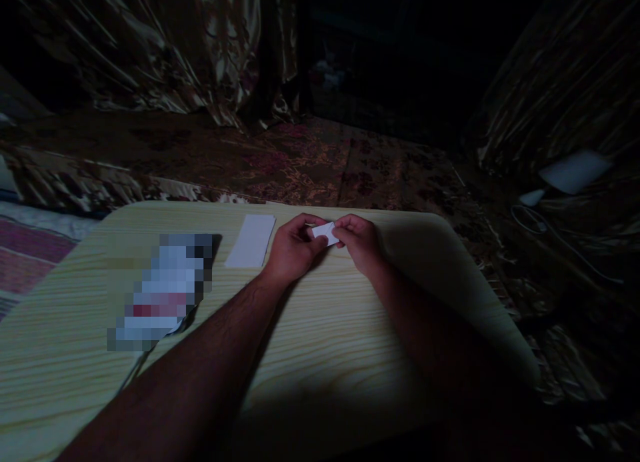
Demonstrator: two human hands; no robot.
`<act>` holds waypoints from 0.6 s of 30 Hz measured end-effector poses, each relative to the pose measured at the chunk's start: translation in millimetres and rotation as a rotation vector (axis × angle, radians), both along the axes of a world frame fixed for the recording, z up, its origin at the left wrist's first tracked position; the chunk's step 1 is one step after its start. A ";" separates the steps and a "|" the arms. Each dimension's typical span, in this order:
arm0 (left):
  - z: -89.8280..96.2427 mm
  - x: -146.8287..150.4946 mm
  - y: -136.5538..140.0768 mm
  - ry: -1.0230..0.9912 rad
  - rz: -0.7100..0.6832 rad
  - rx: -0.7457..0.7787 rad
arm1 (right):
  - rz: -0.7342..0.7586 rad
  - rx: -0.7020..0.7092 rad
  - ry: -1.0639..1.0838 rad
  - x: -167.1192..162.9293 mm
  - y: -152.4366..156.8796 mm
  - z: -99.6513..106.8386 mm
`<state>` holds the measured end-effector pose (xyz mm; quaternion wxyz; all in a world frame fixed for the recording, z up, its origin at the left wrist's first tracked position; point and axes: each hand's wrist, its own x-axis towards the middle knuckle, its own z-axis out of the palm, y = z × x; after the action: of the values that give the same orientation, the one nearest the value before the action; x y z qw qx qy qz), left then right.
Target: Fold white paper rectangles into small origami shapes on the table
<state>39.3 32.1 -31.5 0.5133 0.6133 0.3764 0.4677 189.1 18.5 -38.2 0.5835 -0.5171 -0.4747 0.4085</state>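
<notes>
The folded paper is pinched by the curled left hand and right hand, its long axis held between them.

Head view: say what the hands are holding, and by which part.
A small white piece of paper, held between both hands: the left hand grips its left end, the right hand its right end.

Pale yellow table, streaked with darker grain; above it, plain white paper; behind it, brown flowered cloth.
</notes>
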 end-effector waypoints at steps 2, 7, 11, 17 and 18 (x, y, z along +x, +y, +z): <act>-1.1 0.0 0.5 0.003 -0.008 -0.002 | 0.004 0.004 0.012 0.6 0.8 -1.3; -3.7 0.0 2.6 -0.021 -0.034 0.014 | -0.030 -0.009 0.000 -1.3 0.1 -0.8; -5.5 -0.1 4.1 -0.046 -0.064 -0.013 | -0.047 -0.024 -0.004 -2.3 -1.1 2.0; -7.2 0.3 4.4 -0.056 -0.067 -0.013 | -0.062 0.003 0.008 -3.2 1.6 -0.8; -7.2 0.4 4.4 -0.057 -0.066 -0.013 | -0.064 0.013 0.001 -3.5 2.2 -1.5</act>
<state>39.7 36.6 -38.8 0.5429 0.6087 0.3440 0.4652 185.5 20.7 -39.7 0.6000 -0.5279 -0.4603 0.3866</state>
